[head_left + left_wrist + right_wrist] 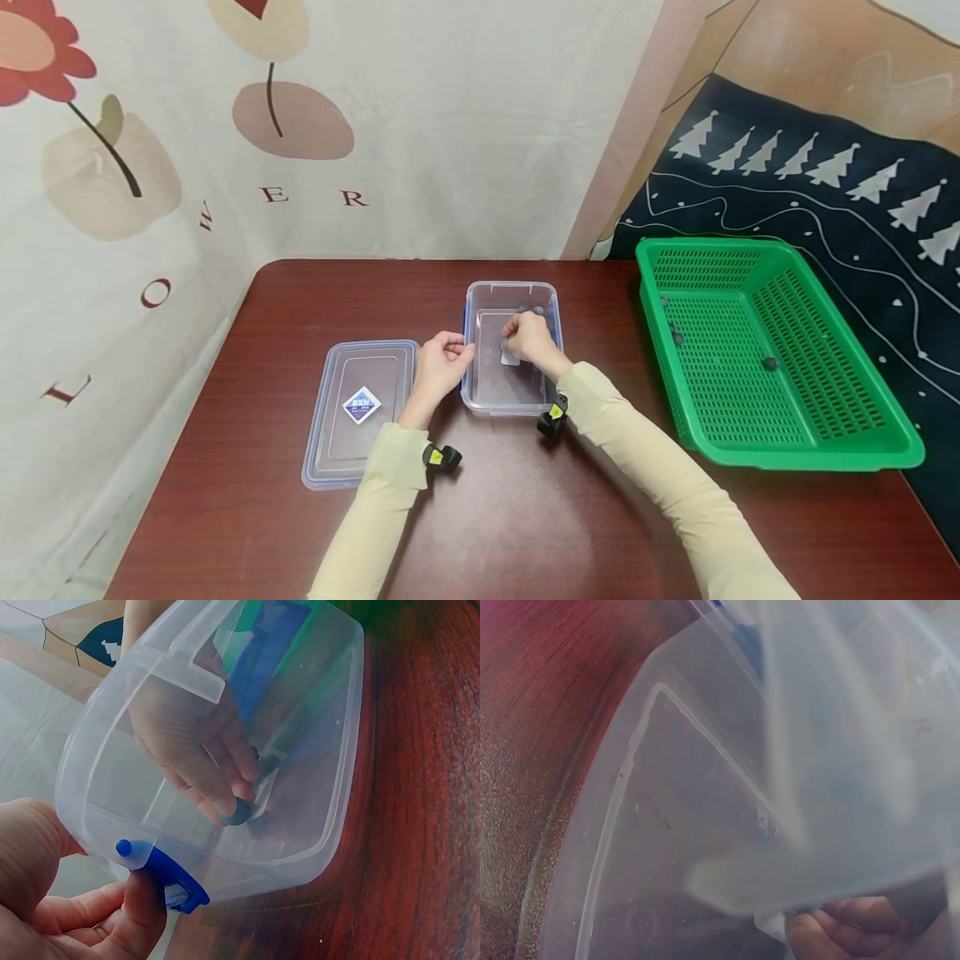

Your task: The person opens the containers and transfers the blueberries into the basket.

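Note:
A clear plastic box (487, 392) with blue side latches stands without its lid on the table. At its left wall, my left hand (442, 364) grips the side, a fingertip against the blue latch (178, 883) in the left wrist view. Inside the box, my right hand (529, 337) pinches a small dark ball (238, 812) low near the floor. By its fingertips lies a whitish flat piece (510, 357), partly covered by the hand. Several dark balls (538, 310) sit at the box's far right end. The right wrist view shows the right fingers (855, 926) through the cloudy wall.
The clear lid (341, 450) with a blue-and-white sticker (362, 406) lies flat left of the box. A green slotted basket (810, 458) stands at the right, several dark balls (769, 363) in it. Patterned cloths (450, 167) hang behind the reddish-brown table (510, 517).

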The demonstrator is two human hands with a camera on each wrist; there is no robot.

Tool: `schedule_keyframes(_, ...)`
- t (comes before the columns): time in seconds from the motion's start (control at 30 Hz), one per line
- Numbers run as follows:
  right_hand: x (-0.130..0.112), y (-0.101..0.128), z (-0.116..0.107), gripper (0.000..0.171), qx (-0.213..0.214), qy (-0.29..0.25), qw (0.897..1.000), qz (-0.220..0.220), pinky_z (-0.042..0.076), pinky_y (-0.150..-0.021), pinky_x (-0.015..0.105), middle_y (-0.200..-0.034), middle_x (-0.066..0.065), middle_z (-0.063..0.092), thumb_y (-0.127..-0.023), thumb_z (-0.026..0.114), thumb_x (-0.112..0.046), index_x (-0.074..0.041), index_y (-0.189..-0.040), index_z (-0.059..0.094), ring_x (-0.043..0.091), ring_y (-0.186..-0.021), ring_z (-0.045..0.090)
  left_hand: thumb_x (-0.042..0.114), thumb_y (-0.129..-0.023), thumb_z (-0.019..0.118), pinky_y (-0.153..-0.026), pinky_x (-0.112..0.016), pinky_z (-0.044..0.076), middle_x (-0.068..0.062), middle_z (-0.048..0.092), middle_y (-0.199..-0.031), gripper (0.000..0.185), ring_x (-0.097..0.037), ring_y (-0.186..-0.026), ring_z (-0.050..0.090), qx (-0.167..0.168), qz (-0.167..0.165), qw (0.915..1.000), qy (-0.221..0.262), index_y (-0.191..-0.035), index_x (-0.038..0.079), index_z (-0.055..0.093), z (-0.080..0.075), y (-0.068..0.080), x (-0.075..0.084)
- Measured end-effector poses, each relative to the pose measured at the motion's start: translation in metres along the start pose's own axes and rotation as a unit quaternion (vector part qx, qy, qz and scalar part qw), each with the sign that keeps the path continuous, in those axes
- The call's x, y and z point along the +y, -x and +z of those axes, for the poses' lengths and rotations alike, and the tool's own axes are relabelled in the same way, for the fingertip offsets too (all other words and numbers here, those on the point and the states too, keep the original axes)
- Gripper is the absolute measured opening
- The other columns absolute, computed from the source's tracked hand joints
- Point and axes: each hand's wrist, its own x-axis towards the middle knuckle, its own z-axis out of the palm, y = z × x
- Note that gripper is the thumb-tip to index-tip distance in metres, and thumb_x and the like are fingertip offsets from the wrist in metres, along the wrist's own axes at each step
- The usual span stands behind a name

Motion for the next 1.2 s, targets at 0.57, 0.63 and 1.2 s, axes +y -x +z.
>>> schedule_keyframes(0.57, -0.002, 0.0, -0.02, 0.015, 0.012, -0.153, 0.988, -0.002, 0.044, -0.06, 0.02, -0.08, 0.009, 0.068, -0.077, 0.07, -0.005, 0.001, -0.091, 0.07, 0.012, -0.068, 0.056, 0.009, -0.08, 0.067, -0.059, -0.026, 0.05, -0.016, 0.066, -0.078, 0.021, -0.024, -0.066, 0.063, -0.001, 0.002, 1.0, -0.002, -0.093, -0.007, 0.065, 0.0, -0.001, 0.0)
schedule_keyframes(0.63, -0.004, 0.0, -0.029, 0.015, 0.017, -0.166, 0.986, -0.001, 0.044, -0.06, 0.02, -0.081, 0.01, 0.067, -0.079, 0.07, -0.006, 0.001, -0.092, 0.07, 0.012, -0.069, 0.056, 0.009, -0.08, 0.067, -0.059, -0.026, 0.05, -0.016, 0.066, -0.077, 0.02, -0.024, -0.065, 0.063, -0.001, 0.003, 1.0, -0.001, -0.093, -0.007, 0.065, 0.0, -0.001, 0.0)
schedule_keyframes(1.2, 0.005, 0.017, -0.118, 0.024, 0.046, -0.187, 0.981, -0.002, 0.049, -0.083, 0.037, -0.105, 0.017, 0.064, -0.088, 0.065, -0.014, -0.002, -0.109, 0.066, 0.028, -0.092, 0.056, 0.008, -0.081, 0.068, -0.062, -0.03, 0.051, -0.017, 0.066, -0.078, 0.021, -0.025, -0.067, 0.062, -0.006, 0.001, 1.0, -0.005, -0.094, -0.007, 0.064, -0.001, 0.0, 0.001)
